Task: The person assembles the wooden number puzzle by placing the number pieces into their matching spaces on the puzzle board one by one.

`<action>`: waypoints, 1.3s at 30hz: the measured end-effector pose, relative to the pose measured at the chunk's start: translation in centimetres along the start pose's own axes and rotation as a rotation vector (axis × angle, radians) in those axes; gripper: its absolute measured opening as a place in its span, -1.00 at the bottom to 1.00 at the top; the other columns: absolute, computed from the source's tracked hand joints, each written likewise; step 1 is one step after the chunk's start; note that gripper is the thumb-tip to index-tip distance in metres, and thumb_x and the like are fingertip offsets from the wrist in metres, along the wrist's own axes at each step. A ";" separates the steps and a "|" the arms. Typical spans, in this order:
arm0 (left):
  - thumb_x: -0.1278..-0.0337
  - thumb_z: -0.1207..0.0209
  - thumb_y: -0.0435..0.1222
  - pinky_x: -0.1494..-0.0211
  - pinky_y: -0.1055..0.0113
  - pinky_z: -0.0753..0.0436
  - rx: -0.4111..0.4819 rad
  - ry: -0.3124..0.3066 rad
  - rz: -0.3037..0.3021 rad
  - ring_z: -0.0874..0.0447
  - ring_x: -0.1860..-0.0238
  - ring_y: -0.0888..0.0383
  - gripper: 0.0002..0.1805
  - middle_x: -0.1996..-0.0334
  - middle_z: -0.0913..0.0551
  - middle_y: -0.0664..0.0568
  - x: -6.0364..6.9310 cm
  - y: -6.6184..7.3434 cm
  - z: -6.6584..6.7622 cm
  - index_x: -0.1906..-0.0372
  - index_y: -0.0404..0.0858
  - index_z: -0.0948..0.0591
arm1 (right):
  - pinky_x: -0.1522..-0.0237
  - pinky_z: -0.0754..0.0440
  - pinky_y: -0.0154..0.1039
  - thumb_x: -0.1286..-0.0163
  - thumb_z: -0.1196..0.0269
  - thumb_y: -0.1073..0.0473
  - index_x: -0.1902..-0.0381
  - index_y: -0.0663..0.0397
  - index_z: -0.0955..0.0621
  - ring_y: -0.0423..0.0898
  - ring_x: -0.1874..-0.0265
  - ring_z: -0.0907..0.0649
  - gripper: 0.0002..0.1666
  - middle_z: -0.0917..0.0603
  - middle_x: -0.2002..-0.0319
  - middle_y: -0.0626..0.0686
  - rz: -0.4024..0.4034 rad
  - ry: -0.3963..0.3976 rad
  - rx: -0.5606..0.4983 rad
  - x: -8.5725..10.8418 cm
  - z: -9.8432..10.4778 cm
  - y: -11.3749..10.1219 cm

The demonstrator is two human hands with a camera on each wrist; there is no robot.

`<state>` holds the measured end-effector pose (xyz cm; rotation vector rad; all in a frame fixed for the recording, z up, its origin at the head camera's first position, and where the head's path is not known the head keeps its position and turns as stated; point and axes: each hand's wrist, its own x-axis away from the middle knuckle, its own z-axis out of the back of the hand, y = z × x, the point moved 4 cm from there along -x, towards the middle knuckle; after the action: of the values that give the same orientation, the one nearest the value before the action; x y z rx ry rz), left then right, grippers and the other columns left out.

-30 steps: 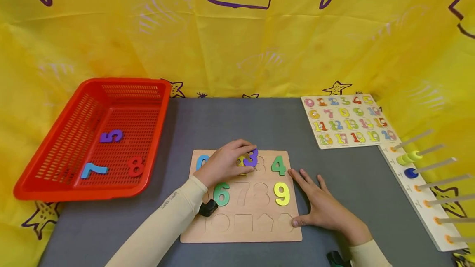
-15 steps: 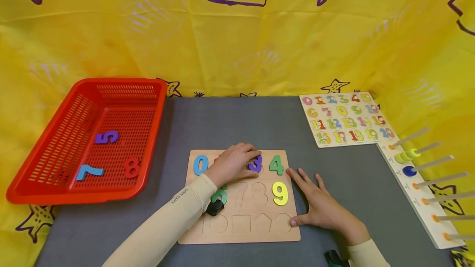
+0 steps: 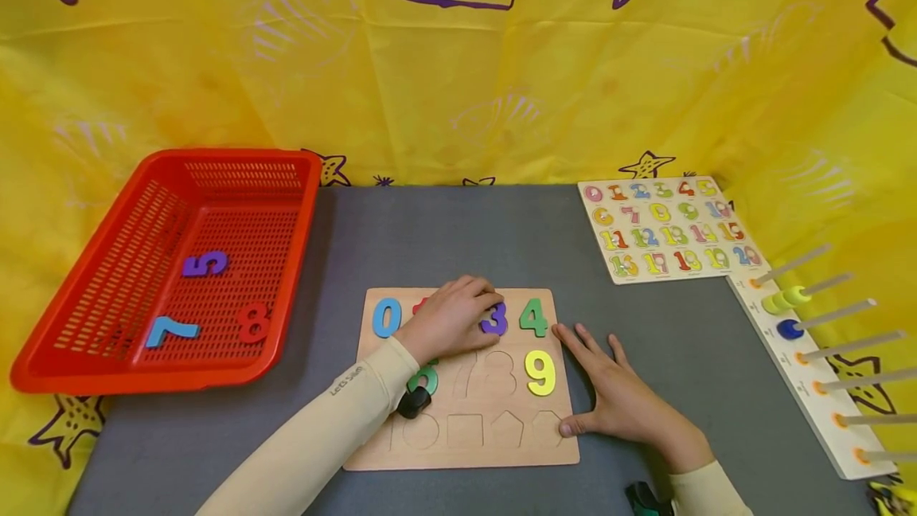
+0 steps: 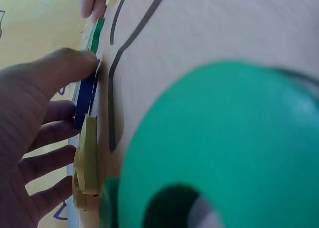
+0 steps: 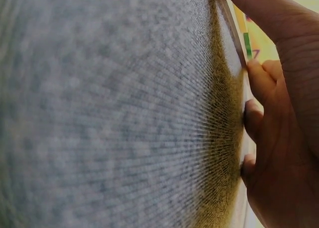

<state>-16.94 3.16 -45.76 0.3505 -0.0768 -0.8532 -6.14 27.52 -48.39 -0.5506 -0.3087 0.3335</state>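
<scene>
Purple 3 (image 3: 498, 319) seemingly in left hand (image 3: 450, 318)

0 (image 3: 378, 318), 3 (image 3: 500, 324), 4 (image 3: 534, 325), 9 (image 3: 550, 369) on wooden board (image 3: 466, 459)

Bright, even light fills the head view, the curtain (image 3: 430, 102) glowing, soft shadows beside the basket (image 3: 158, 382) and around the right hand (image 3: 623, 392), pegs (image 3: 856, 346) splaying outward near the edge. Over to the left wrist, and it's dimmer: the green 6 (image 4: 219, 128) looms blurred with a pale sheen, the left hand (image 4: 35, 108) dusky against brighter curtain. On the right wrist, the table (image 5: 99, 108) goes grainy and smeared at far left, a brownish shadow hugs the hand, and the top right corner burns pale.
</scene>
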 end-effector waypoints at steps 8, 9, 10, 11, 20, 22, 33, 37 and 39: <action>-0.18 -0.35 0.11 -0.32 0.09 -0.46 -0.010 -0.015 0.018 -0.45 -0.22 0.07 -0.35 -0.16 -0.56 0.06 -0.2 0.1 -0.1 -0.28 -0.14 -0.61 | -0.42 0.36 0.40 0.31 -0.52 -0.57 -0.67 -0.23 0.06 0.18 -0.57 0.01 0.69 -0.04 -0.61 -0.08 0.002 0.001 -0.002 0.0 0.1 0.0; -0.18 -0.35 0.12 -0.33 0.09 -0.46 -0.010 -0.021 0.025 -0.45 -0.22 0.06 -0.35 -0.16 -0.56 0.06 -0.2 0.1 -0.1 -0.28 -0.13 -0.61 | -0.42 0.36 0.40 0.31 -0.52 -0.57 -0.67 -0.23 0.06 0.18 -0.57 0.01 0.69 -0.05 -0.61 -0.08 0.001 0.001 -0.004 0.0 0.1 0.0; -0.18 -0.35 0.13 -0.33 0.08 -0.45 -0.008 -0.026 0.031 -0.45 -0.23 0.06 -0.34 -0.17 -0.56 0.05 -0.2 0.1 -0.1 -0.28 -0.14 -0.60 | -0.42 0.36 0.40 0.32 -0.53 -0.57 -0.67 -0.23 0.06 0.18 -0.57 0.01 0.69 -0.05 -0.61 -0.08 0.000 0.000 -0.006 0.0 0.1 0.0; -0.17 -0.35 0.13 -0.34 0.08 -0.45 -0.006 -0.029 0.035 -0.44 -0.23 0.05 -0.33 -0.18 -0.55 0.05 -0.2 0.2 0.0 -0.28 -0.14 -0.60 | -0.42 0.36 0.40 0.32 -0.53 -0.57 -0.67 -0.23 0.06 0.18 -0.57 0.00 0.69 -0.05 -0.61 -0.08 -0.001 0.000 -0.007 0.0 0.1 0.0; -0.25 -0.28 0.14 -0.32 0.10 -0.47 -0.020 -0.041 0.047 -0.46 -0.23 0.06 -0.40 -0.17 -0.56 0.05 0.0 0.0 0.2 -0.26 -0.12 -0.62 | -0.42 0.37 0.40 0.32 -0.54 -0.55 -0.67 -0.23 0.07 0.18 -0.57 0.01 0.70 -0.03 -0.62 -0.08 0.004 -0.005 -0.017 -0.1 0.0 0.0; -0.28 -0.27 0.11 -0.32 0.11 -0.47 -0.027 -0.042 0.044 -0.46 -0.23 0.06 -0.43 -0.18 -0.56 0.06 0.0 0.0 0.2 -0.26 -0.11 -0.62 | -0.42 0.37 0.39 0.33 -0.55 -0.54 -0.67 -0.23 0.07 0.18 -0.57 0.01 0.70 -0.04 -0.62 -0.07 0.007 -0.003 -0.021 -0.1 0.0 0.0; -0.31 -0.29 0.04 -0.30 0.19 -0.51 -0.015 0.072 0.008 -0.52 -0.22 0.09 -0.47 -0.18 -0.58 0.06 0.8 0.5 3.0 -0.25 -0.14 -0.62 | -0.41 0.38 0.40 0.30 -0.55 -0.53 -0.67 -0.20 0.05 0.21 -0.57 0.02 0.68 -0.04 -0.62 -0.02 0.011 -0.001 -0.035 0.0 0.2 -0.1; -0.31 -0.31 -0.01 -0.30 0.18 -0.53 0.018 0.202 -0.031 -0.52 -0.24 0.07 -0.49 -0.20 -0.60 0.04 1.9 0.8 7.0 -0.26 -0.15 -0.62 | -0.41 0.40 0.40 0.30 -0.53 -0.55 -0.67 -0.22 0.06 0.22 -0.57 0.02 0.68 -0.04 -0.62 -0.01 0.006 -0.002 -0.032 -0.1 0.1 0.1; -0.31 -0.32 -0.02 -0.31 0.15 -0.52 0.007 0.278 -0.054 -0.51 -0.27 0.05 -0.48 -0.22 -0.60 0.00 2.7 0.7 9.4 -0.27 -0.17 -0.61 | -0.41 0.40 0.40 0.31 -0.53 -0.55 -0.67 -0.21 0.05 0.23 -0.57 0.02 0.68 -0.04 -0.62 -0.01 0.007 0.001 -0.031 -0.1 0.1 0.1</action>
<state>-16.58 -1.01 -36.93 0.4767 0.1887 -0.8501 -6.28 27.57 -48.40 -0.5825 -0.3117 0.3357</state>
